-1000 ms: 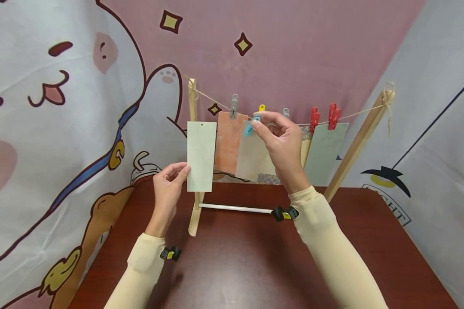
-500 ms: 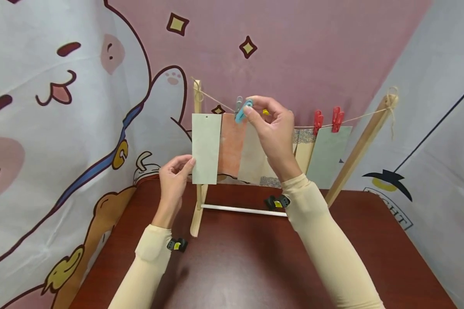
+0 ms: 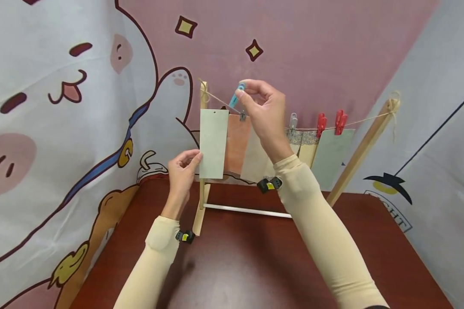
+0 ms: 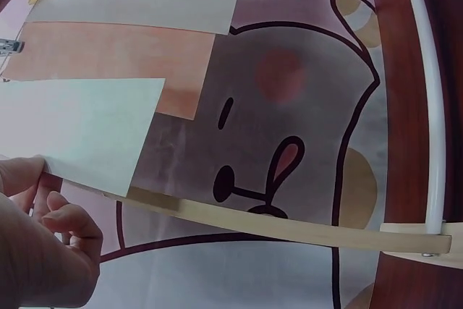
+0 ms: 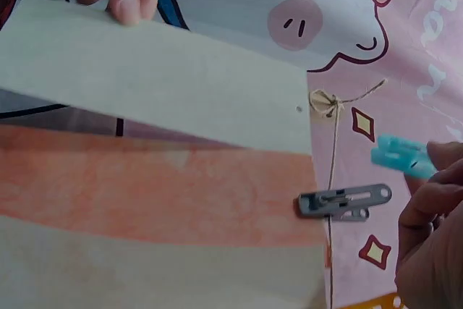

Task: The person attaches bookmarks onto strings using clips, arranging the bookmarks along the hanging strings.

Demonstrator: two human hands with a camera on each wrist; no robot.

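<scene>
My left hand [image 3: 184,171] pinches the left edge of a pale green-white paper card [image 3: 212,143], upright at the left end of the line, with a small hole near its top. Between thumb and fingers, my right hand [image 3: 268,111] pinches a light blue clothespin [image 3: 236,95] just above the twine [image 5: 335,153]. In the right wrist view that clothespin sits beyond the card's top edge, apart from it. An orange card [image 3: 237,141] hangs right beside the pale card, held by a grey clothespin [image 5: 343,201].
Two wooden posts carry the twine, the left post [image 3: 204,96] behind the card and the right post [image 3: 363,150] leaning. Red clothespins [image 3: 339,122] hold a grey-green card [image 3: 332,156]. A white rod [image 3: 251,211] runs low above the dark red table [image 3: 232,266].
My right hand has carried the light blue clothespin up and left, from before the hanging cards to above the twine. My left hand has raised the pale card slightly.
</scene>
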